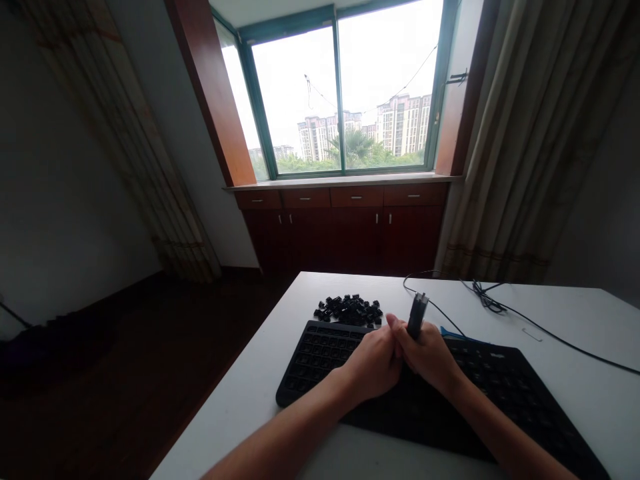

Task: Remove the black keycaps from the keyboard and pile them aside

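Observation:
A black keyboard point(310, 357) lies on the white table, with rows of bare sockets showing at its left part. Above its middle my two hands meet. My right hand point(433, 357) is closed around a long dark piece with small prongs point(418, 312), which stands upright out of the fist; its exact kind is unclear. Pressed against it, my left hand point(375, 363) is curled closed, and whatever its fingers hold is hidden. Just behind the keyboard, a pile of loose black keycaps point(350, 310) is heaped up.
A black cable point(560, 340) runs across the right side of the table point(240, 413), with a bundled coil point(487, 300) near the far edge. A thin bent wire point(532, 335) and a blue item point(453, 332) lie behind the keyboard. Beyond stand cabinets point(345, 233) beneath a window.

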`<state>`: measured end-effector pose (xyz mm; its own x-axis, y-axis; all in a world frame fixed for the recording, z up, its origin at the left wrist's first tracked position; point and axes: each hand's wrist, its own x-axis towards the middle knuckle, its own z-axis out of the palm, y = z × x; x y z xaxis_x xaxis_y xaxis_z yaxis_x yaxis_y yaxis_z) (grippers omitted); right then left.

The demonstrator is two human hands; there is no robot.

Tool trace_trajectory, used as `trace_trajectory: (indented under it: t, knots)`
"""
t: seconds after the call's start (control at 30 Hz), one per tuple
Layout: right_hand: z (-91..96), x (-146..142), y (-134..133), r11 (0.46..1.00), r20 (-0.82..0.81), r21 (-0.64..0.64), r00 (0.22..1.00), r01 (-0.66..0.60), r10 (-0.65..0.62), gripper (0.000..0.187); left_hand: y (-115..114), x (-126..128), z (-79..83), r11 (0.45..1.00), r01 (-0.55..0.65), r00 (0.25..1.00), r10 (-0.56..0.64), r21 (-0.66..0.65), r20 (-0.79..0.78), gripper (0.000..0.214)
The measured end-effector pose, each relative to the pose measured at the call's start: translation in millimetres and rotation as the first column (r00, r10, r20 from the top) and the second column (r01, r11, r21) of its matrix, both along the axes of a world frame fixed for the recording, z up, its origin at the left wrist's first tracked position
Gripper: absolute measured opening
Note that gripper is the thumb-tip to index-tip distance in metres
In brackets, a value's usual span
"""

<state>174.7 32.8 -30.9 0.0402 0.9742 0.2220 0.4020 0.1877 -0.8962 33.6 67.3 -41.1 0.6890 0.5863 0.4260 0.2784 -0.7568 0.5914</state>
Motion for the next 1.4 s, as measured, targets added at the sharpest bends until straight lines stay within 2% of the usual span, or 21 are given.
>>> trace_trajectory:
  t: [0.33,0.5,0.77,0.93,1.2,1.4]
  knots:
    - [-2.9,0.5,2.5,0.999,-0.021,0.041,1.0,0.024,-0.023,0.054,-4.3,1.1,4.5,0.998,0.057,0.998,-0.057,0.021,-0.007,0.037]
    - [-7.7,-0.9,2.6,0.996,-0.032,0.048,0.997,0.074,-0.072,0.053,-2.8,0.6,3.8,0.998,0.055,0.998,-0.055,0.017,-0.029,0.039]
    - [-7.2,-0.2,0.7,0.994,-0.051,0.077,0.996,0.081,-0.078,0.053,-4.3,0.3,4.2,1.0,0.026,0.998,-0.026,-0.006,-0.048,0.037]
    - [-7.6,0.9,0.5,0.992,-0.061,0.095,0.995,0.08,-0.074,0.052,-5.5,0.9,5.7,0.999,0.046,0.998,-0.047,-0.019,-0.036,0.043]
    - [-7.1,1.9,0.4,0.99,-0.086,0.112,0.993,0.086,-0.077,0.05,-6.6,1.2,8.4,0.998,0.056,0.998,-0.057,-0.022,-0.023,0.042]
    - [-12.5,-0.2,4.6,0.967,-0.254,0.082,0.943,0.243,-0.215,0.053,-7.3,0.5,7.2,0.998,-0.011,0.999,0.008,-0.063,-0.048,0.035]
